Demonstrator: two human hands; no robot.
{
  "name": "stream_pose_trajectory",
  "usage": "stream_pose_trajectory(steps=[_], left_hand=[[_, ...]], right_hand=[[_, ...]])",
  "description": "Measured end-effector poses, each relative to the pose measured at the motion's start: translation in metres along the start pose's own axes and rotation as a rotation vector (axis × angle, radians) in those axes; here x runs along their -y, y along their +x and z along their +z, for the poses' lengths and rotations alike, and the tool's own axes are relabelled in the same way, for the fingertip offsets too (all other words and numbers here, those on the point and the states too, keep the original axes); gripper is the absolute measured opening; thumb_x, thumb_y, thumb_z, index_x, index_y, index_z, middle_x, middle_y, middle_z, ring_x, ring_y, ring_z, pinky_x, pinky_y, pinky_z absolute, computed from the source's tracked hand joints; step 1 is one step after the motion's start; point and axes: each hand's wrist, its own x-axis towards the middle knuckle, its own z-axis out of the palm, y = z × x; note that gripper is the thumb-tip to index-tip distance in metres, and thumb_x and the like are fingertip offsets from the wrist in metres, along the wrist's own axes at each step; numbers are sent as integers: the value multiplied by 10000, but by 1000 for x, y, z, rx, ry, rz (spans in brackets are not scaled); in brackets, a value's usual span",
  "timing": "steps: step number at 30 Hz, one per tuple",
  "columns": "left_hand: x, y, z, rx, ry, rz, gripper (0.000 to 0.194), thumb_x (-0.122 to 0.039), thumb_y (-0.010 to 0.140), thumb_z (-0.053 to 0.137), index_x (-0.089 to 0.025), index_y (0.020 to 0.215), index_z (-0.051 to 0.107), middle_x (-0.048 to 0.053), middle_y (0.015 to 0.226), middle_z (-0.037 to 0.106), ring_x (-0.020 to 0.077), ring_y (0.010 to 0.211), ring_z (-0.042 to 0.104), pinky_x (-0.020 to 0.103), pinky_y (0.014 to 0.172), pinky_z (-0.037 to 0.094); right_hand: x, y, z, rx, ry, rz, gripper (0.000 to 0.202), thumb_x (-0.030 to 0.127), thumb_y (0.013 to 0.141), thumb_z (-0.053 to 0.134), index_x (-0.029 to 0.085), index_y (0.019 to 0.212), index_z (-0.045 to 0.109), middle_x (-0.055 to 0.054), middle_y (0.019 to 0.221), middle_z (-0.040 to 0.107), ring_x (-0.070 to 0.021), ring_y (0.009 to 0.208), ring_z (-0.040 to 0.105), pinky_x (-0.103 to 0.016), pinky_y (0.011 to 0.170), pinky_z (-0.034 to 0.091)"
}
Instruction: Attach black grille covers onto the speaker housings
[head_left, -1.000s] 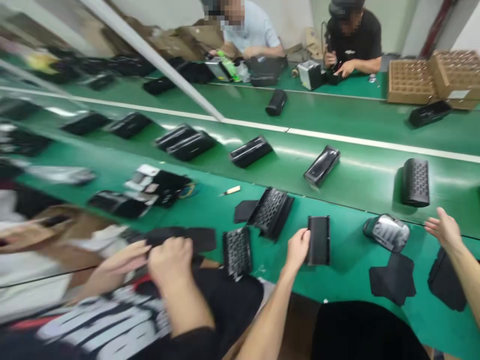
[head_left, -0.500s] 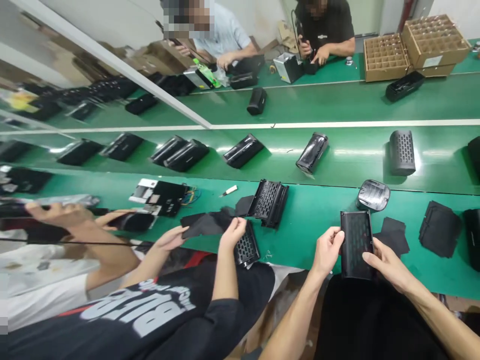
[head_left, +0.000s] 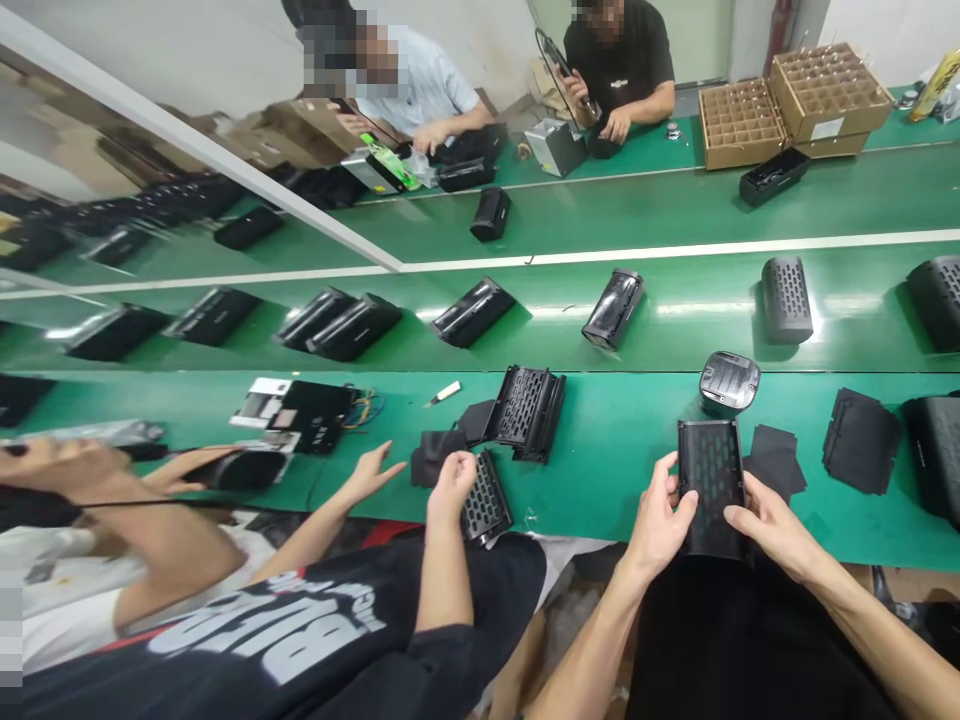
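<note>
A black perforated housing panel (head_left: 709, 485) stands upright between my hands, inner side facing me, with a dark sheet over its slots. My left hand (head_left: 661, 518) grips its left edge, the thumb on the face. My right hand (head_left: 772, 525) closes on the right edge, thumb also pressed to the front. Just beyond the panel sits a glossy black housing (head_left: 729, 382) with its end facing up. Dark mesh sheets (head_left: 776, 460) lie right beside the panel, and a stack of black sheets (head_left: 861, 442) is farther right.
At my left a co-worker's hand (head_left: 454, 485) is over a slotted panel (head_left: 486, 500); more slotted panels (head_left: 529, 410) lie beyond. Several black housings (head_left: 613, 308) rest along the green belt (head_left: 690, 310). A large black housing (head_left: 934, 450) stands right. Divided cartons (head_left: 742, 125) sit across.
My left thumb has moved lower and inward on the panel's face. The neighbouring co-worker has let go of the dark sheet, now on the table. The view has shifted slightly.
</note>
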Motion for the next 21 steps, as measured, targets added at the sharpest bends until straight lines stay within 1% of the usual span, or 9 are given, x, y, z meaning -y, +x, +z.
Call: stream_pose_trajectory(steps=[4, 7, 10, 12, 14, 16, 18, 19, 21], left_hand=[[-2, -3, -4, -1, -45, -8, 718, -451, 882, 752, -227, 1496, 453, 101, 1125, 759, 252, 946, 727, 374, 865, 560], [-5, -5, -5, -29, -111, -2, 727, -536, 878, 770, -208, 1468, 498, 101, 1101, 765, 267, 966, 728, 385, 901, 550], [-8, -4, -1, -90, -368, -38, 675, -697, 909, 670, -202, 1365, 610, 88, 1044, 776, 273, 961, 723, 405, 940, 544], [-10, -1, 5, -12, -646, -115, 701, -765, 918, 596, -185, 1304, 670, 113, 1091, 786, 306, 1037, 726, 436, 995, 532], [-10, 2, 12, 160, -878, -222, 731, -771, 924, 571, -138, 1260, 717, 157, 1139, 790, 347, 1136, 715, 463, 1060, 503], [-8, 5, 16, 290, -1021, -306, 738, -738, 950, 551, -91, 1251, 739, 192, 1164, 791, 365, 1172, 710, 467, 1094, 480], [-6, 7, 16, 317, -1123, -321, 730, -698, 985, 518, -62, 1271, 738, 203, 1194, 788, 349, 1152, 723, 442, 1099, 472], [-5, 8, 14, 316, -1161, -312, 726, -683, 998, 504, -55, 1282, 733, 204, 1203, 786, 336, 1127, 734, 429, 1090, 476], [-5, 9, 7, 341, -1209, -287, 735, -684, 1010, 479, -54, 1297, 726, 208, 1198, 788, 327, 1068, 753, 427, 1052, 494]], right_hand=[[0, 0, 0, 6, 18, -9, 459, 394, 912, 734, 221, 1332, 673, -100, 1286, 756, -303, 1136, 700, -472, 1042, 541], [1, 2, -1, 23, 68, -26, 465, 428, 919, 758, 235, 1336, 688, -97, 1318, 750, -309, 1185, 687, -472, 1074, 520], [4, 4, 1, 64, 180, 12, 464, 468, 910, 780, 252, 1315, 717, -90, 1331, 753, -318, 1237, 675, -472, 1100, 506], [8, 5, 3, 96, 245, 74, 481, 497, 899, 788, 260, 1313, 724, -87, 1327, 757, -321, 1235, 684, -474, 1093, 515], [13, 5, 2, 126, 238, 107, 518, 541, 897, 784, 266, 1330, 715, -86, 1334, 753, -318, 1233, 688, -472, 1090, 520], [16, 5, -7, 170, 120, 116, 535, 589, 924, 745, 270, 1352, 703, -89, 1361, 733, -313, 1225, 687, -467, 1066, 537], [14, 8, -26, 186, -73, 128, 543, 633, 962, 674, 261, 1356, 697, -110, 1343, 730, -321, 1174, 704, -477, 1000, 573], [11, 12, -39, 127, -173, 122, 572, 659, 958, 658, 247, 1354, 689, -129, 1307, 736, -331, 1137, 715, -490, 968, 588], [2, 28, -65, -150, -342, 37, 739, 713, 876, 711, 206, 1406, 626, -183, 1296, 712, -376, 1145, 705, -540, 959, 589]])
